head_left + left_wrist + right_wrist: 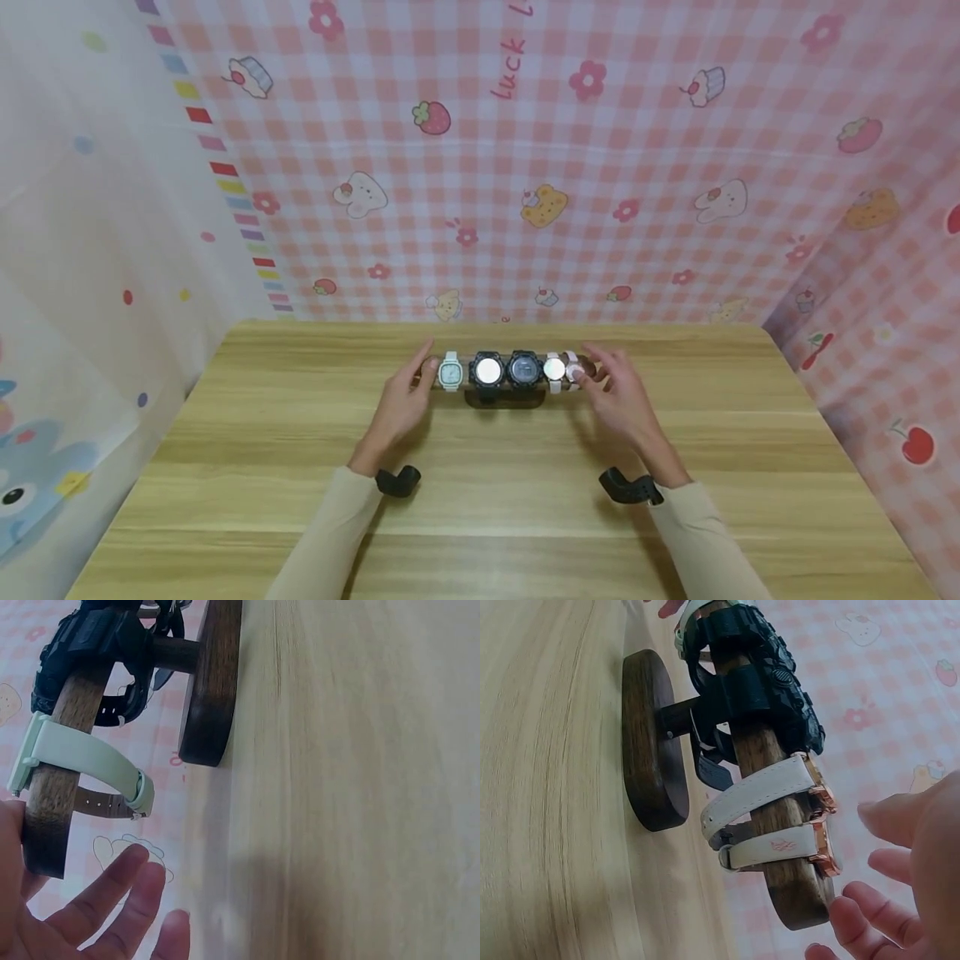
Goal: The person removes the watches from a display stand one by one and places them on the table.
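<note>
A dark wooden watch stand [505, 400] carries several wristwatches in a row along its raised bar. My left hand [405, 396] is at the bar's left end, beside the mint-green square watch [450, 372]. In the left wrist view its thumb lies by the bar end [51, 844], while the other fingers [146, 892] stretch out apart from it. At the opposite end, my right hand [618, 396] is beside two white-strapped watches [761, 799]. Its thumb [896, 817] stands off their faces, and its loosely bent fingers reach close to the bar end; contact is unclear.
Two black chunky watches [506, 369] occupy the bar's middle. The stand rests on a wood-grain table [495, 508] near its back edge. Behind hangs a pink checked curtain [480, 167], with a white patterned curtain [75, 250] at the left. Each wrist bears a black camera mount [399, 482].
</note>
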The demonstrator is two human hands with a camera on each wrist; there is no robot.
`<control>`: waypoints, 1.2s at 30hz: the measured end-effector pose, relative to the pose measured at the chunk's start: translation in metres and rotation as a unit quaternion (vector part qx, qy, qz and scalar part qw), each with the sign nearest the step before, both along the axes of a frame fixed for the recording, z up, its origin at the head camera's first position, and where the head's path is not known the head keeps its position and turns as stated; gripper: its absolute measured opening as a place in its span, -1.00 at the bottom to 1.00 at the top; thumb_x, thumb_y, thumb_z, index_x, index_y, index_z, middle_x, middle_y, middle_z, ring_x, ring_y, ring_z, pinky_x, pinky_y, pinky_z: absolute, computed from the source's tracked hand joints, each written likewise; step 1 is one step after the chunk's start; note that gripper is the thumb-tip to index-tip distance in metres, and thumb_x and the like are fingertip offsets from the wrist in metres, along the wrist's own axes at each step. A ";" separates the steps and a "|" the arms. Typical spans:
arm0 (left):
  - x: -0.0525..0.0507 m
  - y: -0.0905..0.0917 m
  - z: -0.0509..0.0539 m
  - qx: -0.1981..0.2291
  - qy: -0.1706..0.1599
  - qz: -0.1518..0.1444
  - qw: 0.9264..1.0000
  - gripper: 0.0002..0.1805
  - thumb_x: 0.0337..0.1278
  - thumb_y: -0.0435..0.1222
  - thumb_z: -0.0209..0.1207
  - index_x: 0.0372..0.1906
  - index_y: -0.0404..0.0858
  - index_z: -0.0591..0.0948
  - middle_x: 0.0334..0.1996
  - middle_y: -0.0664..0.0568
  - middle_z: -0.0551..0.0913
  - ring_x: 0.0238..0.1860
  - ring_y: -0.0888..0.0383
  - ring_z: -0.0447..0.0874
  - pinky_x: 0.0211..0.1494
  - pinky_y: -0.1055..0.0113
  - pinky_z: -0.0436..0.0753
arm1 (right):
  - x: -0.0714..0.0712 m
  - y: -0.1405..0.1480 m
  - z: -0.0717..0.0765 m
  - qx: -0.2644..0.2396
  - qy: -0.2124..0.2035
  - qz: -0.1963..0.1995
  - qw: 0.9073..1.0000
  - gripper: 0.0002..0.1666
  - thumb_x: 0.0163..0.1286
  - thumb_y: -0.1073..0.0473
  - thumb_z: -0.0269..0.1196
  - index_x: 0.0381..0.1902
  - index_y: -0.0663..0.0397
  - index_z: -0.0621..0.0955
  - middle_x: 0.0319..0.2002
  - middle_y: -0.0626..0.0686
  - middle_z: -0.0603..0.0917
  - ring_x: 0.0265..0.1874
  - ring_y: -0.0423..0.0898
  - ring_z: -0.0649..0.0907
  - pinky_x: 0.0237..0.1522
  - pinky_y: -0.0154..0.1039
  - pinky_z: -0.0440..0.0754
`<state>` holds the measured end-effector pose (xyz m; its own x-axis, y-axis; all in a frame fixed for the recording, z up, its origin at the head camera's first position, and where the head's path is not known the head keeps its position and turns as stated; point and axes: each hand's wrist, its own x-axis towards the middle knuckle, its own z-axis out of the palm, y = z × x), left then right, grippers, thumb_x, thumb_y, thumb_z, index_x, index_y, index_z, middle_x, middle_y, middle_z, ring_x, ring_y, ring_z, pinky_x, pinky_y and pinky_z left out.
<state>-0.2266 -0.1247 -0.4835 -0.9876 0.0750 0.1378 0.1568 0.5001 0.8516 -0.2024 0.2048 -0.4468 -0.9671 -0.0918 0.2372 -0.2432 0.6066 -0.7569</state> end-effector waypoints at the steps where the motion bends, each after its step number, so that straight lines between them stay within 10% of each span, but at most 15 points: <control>1: 0.000 0.000 0.000 0.003 -0.001 0.002 1.000 -0.45 0.54 -0.01 -0.09 0.52 0.05 0.27 0.26 -0.10 0.54 -0.01 -0.04 0.59 0.10 0.05 0.57 | 0.000 0.000 0.000 0.002 -0.003 -0.001 1.000 -0.39 0.41 0.20 0.26 0.38 0.17 0.43 0.01 0.18 0.49 -0.33 -0.02 0.49 -0.33 -0.25 0.51; 19: 0.003 0.005 -0.003 0.040 -0.002 0.010 0.999 -0.47 0.52 0.02 -0.06 0.49 0.09 0.31 0.02 -0.06 0.61 -0.18 0.07 0.52 -0.11 0.20 0.54 | -0.001 -0.004 -0.006 -0.001 0.003 -0.018 1.000 -0.49 0.39 0.24 0.29 0.27 0.23 0.54 -0.15 0.15 0.49 -0.26 -0.02 0.45 -0.25 -0.21 0.42; 27: 0.002 0.006 -0.004 0.058 -0.007 0.001 0.998 -0.49 0.52 -0.02 -0.04 0.48 0.09 0.33 0.39 -0.02 0.42 0.09 0.06 0.52 0.25 0.10 0.48 | -0.002 -0.006 -0.006 0.009 -0.005 -0.022 1.000 -0.49 0.36 0.29 0.30 0.26 0.27 0.54 -0.15 0.15 0.50 -0.22 -0.01 0.45 -0.23 -0.23 0.40; 36: 0.002 0.006 -0.003 0.071 0.001 0.000 0.997 -0.49 0.53 -0.05 -0.05 0.48 0.04 0.33 0.32 -0.07 0.48 -0.05 0.04 0.52 0.10 0.13 0.52 | -0.006 -0.010 -0.002 0.019 -0.008 -0.011 1.000 -0.44 0.34 0.29 0.30 0.28 0.28 0.51 -0.12 0.18 0.52 -0.22 0.02 0.48 -0.19 -0.19 0.44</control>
